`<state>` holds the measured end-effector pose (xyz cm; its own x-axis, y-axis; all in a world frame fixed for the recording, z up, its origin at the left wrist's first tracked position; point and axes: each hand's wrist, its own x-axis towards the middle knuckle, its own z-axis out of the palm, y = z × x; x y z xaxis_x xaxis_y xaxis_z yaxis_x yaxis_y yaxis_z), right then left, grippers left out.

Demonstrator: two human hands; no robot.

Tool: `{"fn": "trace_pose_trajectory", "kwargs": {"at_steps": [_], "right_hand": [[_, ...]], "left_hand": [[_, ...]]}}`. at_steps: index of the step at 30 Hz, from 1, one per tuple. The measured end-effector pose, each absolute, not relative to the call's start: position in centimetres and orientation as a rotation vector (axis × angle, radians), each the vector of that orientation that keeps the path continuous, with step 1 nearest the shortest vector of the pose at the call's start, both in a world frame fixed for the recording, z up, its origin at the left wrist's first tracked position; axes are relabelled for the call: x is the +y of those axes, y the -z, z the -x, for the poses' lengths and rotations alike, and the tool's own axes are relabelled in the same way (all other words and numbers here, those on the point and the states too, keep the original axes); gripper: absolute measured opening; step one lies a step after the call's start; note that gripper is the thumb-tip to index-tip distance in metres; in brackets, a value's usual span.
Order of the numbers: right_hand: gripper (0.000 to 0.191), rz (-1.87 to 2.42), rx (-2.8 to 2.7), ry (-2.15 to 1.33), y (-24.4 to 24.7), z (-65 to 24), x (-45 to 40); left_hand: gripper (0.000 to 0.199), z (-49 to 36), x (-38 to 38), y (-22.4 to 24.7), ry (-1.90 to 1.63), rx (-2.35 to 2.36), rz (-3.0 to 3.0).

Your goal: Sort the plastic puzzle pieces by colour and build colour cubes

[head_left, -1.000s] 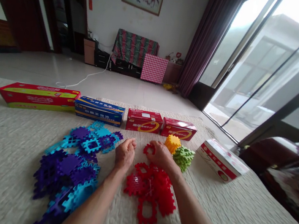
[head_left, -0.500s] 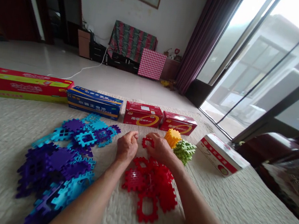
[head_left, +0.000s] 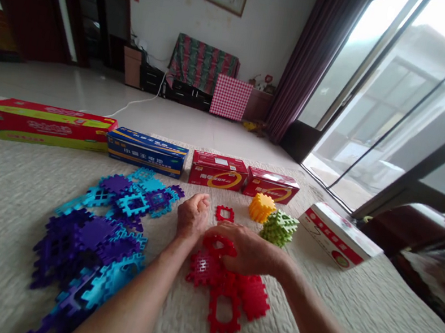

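My right hand reaches over a pile of red toothed plastic building tiles. Its thumb and fingers close around a red frame-shaped tile at the top of the pile; part of that tile is hidden by the hand. Just beyond, a single red square frame tile lies flat on the quilted cover. My left hand rests as a loose fist left of the red tiles, with no object showing in it. To its left spreads a heap of purple and light-blue tiles.
Behind the right hand stand a yellow stack and a green stack of tiles. Across the back are a long red-green box, a blue box and two red boxes. A white-red box sits at the right.
My right hand let go of the small red frame tile, leaving it flat on the cover, and came back toward me onto the red pile. The left fist stayed put; the view shifted slightly.
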<state>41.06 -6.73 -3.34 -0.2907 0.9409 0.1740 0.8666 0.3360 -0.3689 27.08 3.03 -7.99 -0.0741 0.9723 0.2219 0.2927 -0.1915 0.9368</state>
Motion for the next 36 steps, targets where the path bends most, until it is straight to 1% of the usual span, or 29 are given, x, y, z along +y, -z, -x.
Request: {"fn": "trace_pose_trajectory", "kwargs": {"at_steps": [2, 4, 9, 12, 21, 23, 26, 29, 33, 36], "right_hand": [[0.05, 1.618, -2.223, -0.292, 3.8, -40.7, -6.7], [0.05, 1.636, -2.195, -0.326, 3.3, -40.6, -6.7], [0.053, 1.514, -2.347, -0.698, -0.3, -41.0, -6.9], [0.053, 1.413, -2.462, -0.793, -1.4, -41.3, -7.0], [0.045, 1.443, -2.513, -0.694, -0.6, -41.4, -6.8], [0.045, 1.44, -2.478, -0.611, -0.4, -41.5, -6.5], [0.047, 1.465, -2.282, -0.398, 0.2, -41.5, -5.3], [0.044, 1.5, -2.143, -0.253, 1.1, -41.5, -3.4], [0.042, 1.61, -2.156, -0.253, 2.2, -41.7, -1.3], [0.046, 1.67, -2.163, -0.275, 2.9, -41.8, -0.8]], "left_hand": [[0.035, -27.1, 3.0, 8.0, -1.31, 1.395, -1.533], [0.035, -27.0, 3.0, 8.0, -1.321, 1.399, -1.547], [0.035, -27.0, 3.0, 8.1, -1.312, 1.396, -1.548], [0.035, -27.1, 3.0, 8.2, -1.312, 1.382, -1.542], [0.035, -27.0, 2.9, 8.0, -1.292, 1.394, -1.542], [0.035, -27.0, 2.9, 7.9, -1.298, 1.398, -1.539], [0.035, -27.0, 2.9, 7.8, -1.319, 1.401, -1.554], [0.035, -27.0, 2.9, 7.8, -1.331, 1.393, -1.557], [0.036, -27.0, 2.9, 7.7, -1.332, 1.392, -1.549], [0.036, -27.0, 2.8, 7.6, -1.33, 1.406, -1.556]]}}
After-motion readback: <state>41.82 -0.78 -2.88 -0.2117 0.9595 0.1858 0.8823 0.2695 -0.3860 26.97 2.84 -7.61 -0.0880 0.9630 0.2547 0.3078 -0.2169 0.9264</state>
